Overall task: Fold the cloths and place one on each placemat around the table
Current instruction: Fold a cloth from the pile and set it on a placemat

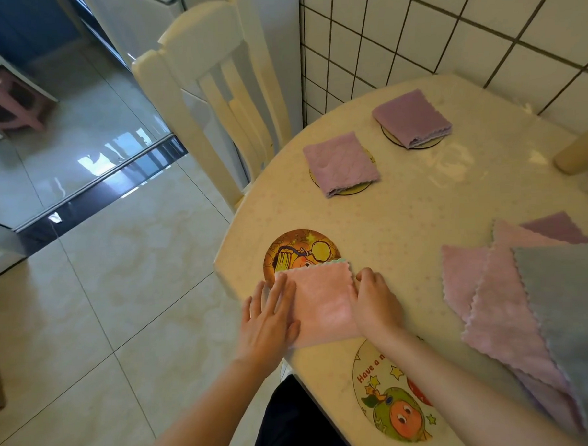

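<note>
A folded pink cloth (323, 299) lies at the near left edge of the table (420, 210), its far edge overlapping a round orange placemat (297, 249). My left hand (271, 320) presses flat on the cloth's left side with straight fingers. My right hand (373, 300) holds the right edge with curled fingers. A second round placemat (391, 397) with a cartoon fruit lies bare nearer me. Two folded purple cloths (340, 163) (412, 118) sit on two farther placemats. A pile of unfolded pink, purple and grey cloths (511, 301) lies at the right.
A cream wooden chair (212, 91) stands at the table's far left side. A tiled wall (446, 30) backs the table. A tan cylinder (579, 153) lies at the far right. Glossy tiled floor (104, 298) spreads to the left.
</note>
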The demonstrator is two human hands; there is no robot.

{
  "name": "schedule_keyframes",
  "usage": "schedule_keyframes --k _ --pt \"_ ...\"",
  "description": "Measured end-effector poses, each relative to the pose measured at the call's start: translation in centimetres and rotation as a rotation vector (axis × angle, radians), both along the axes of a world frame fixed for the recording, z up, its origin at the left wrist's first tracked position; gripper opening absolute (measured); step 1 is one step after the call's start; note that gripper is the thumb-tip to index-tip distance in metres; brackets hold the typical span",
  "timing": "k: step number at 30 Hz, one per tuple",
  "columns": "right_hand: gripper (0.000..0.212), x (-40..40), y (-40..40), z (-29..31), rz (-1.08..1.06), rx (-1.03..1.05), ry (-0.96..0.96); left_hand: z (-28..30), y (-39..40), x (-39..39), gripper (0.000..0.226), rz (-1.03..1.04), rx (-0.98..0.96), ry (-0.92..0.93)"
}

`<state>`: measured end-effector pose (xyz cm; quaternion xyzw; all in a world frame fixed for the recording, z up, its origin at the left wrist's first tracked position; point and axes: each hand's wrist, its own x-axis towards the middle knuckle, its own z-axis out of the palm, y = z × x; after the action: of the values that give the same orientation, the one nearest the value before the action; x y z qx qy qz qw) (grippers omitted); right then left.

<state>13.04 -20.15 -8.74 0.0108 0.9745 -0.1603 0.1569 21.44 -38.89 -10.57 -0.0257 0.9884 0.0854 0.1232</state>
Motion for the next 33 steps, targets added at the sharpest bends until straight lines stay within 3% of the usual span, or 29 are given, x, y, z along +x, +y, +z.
schedule_keyframes --k 2,6,12,16,25,33 --pt "0.031 0.2 0.1 0.3 -0.077 -0.1 -0.082 0.7 0.7 0.0 0.066 0.181 0.171 0.005" --pt "0.034 -0.1 0.0 0.8 -0.223 -0.34 -0.265 2.6 2.4 -0.5 0.047 0.846 0.683 -0.037" --pt "0.034 -0.1 0.1 1.4 -0.415 -0.561 -0.504 3.0 2.6 -1.8 0.026 1.132 0.894 -0.219" --pt "0.035 0.0 0.2 1.5 -0.486 -0.639 -0.569 4.0 1.7 -2.8 0.018 1.1 1.0 -0.306" --pt "0.011 -1.9 -2.1 3.6 -0.488 -0.791 -0.462 6.0 -3.2 -8.1 0.016 0.788 1.016 -0.301" --pt "0.016 -5.6 -4.7 2.6 -0.528 -0.594 -0.355 4.9 -6.1 -12.7 0.023 0.659 0.911 -0.451"
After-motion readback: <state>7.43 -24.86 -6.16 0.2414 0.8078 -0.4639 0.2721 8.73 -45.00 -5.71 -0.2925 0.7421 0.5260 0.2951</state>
